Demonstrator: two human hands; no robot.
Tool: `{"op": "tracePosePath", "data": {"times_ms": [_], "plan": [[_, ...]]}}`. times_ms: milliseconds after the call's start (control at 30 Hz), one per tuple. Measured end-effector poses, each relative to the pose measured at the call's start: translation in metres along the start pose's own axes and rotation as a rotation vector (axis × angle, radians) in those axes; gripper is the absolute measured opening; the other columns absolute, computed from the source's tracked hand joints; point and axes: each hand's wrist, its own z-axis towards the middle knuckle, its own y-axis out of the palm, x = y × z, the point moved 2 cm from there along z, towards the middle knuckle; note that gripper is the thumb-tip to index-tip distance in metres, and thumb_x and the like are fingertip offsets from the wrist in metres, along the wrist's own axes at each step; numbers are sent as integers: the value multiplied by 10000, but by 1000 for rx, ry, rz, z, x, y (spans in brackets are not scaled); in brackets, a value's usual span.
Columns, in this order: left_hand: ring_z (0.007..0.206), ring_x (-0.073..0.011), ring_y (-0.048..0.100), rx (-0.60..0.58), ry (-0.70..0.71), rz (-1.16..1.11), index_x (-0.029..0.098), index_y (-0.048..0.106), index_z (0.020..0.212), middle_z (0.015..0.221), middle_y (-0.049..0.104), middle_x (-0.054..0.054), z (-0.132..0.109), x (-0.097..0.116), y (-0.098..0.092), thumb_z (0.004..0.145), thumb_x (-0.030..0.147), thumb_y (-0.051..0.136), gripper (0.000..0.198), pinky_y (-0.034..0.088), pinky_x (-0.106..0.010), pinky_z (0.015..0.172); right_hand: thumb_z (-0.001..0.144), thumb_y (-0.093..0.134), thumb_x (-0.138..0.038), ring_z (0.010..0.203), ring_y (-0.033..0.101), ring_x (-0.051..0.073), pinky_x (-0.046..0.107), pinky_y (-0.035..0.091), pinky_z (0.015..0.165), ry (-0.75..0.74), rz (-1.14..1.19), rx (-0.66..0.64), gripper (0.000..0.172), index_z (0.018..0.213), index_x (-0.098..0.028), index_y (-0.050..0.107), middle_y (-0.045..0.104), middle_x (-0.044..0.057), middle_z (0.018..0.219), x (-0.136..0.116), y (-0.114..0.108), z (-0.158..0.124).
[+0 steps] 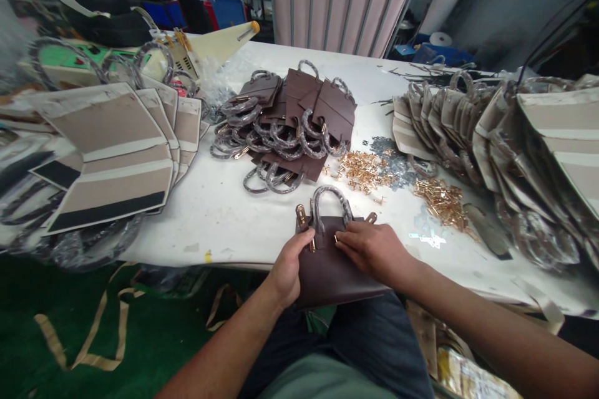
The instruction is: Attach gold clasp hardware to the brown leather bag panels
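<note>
A dark brown handbag panel (334, 277) rests over my lap against the table's front edge. Its arched handle (330, 192), wrapped in clear plastic, points away from me. My left hand (287, 268) grips the panel's left edge, thumb on top beside a strap end with gold-coloured hardware (301, 215). Over the right part of the panel, my right hand (372, 248) is closed in a pinch near the handle's right base. A small bit of gold-coloured metal shows at its fingertips; the rest is hidden by the fingers. Another strap end (371, 218) sticks out behind that hand.
Brown panels with wrapped handles (299, 118) lie heaped mid-table. Right of them are gold-coloured fittings (365, 171), grey metal pieces (397, 168) and a second gold-coloured pile (440, 199). Beige-backed panels stand stacked at left (126, 162) and right (449, 115).
</note>
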Motion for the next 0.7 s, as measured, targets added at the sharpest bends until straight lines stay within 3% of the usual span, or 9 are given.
{"op": "tracePosePath", "data": {"times_ms": [167, 433, 533, 700], "plan": [[868, -291, 772, -15, -48, -26, 82, 713, 1200, 937, 805, -132, 1, 1, 0, 842, 306, 730, 423, 566, -419, 934, 1057, 454, -306, 777, 616, 183, 301, 320, 626, 12, -49, 69, 302, 945, -188, 708, 683, 76, 862, -7, 6, 0], [835, -318, 771, -5, -5, -4, 100, 750, 1043, 828, 794, -135, -9, 1, -2, 835, 334, 746, 313, 572, -451, 906, 1002, 534, -210, 720, 658, 175, 283, 378, 603, -60, 30, 4, 183, 946, -231, 707, 688, 39, 836, -8, 7, 2], [856, -324, 770, -60, 44, -16, 101, 756, 1019, 825, 788, -141, -9, 3, -2, 832, 332, 745, 297, 566, -454, 920, 946, 558, -146, 755, 693, 203, 285, 414, 615, 47, 29, -13, 195, 916, -246, 723, 713, 43, 859, -12, 14, 9], [853, -311, 759, -144, 114, 2, 118, 748, 982, 835, 777, -122, -7, 2, -4, 802, 354, 764, 298, 552, -470, 936, 930, 580, -249, 867, 702, 203, 290, 470, 736, 337, 243, -16, 138, 903, -287, 711, 725, 0, 976, -18, 13, 13]]}}
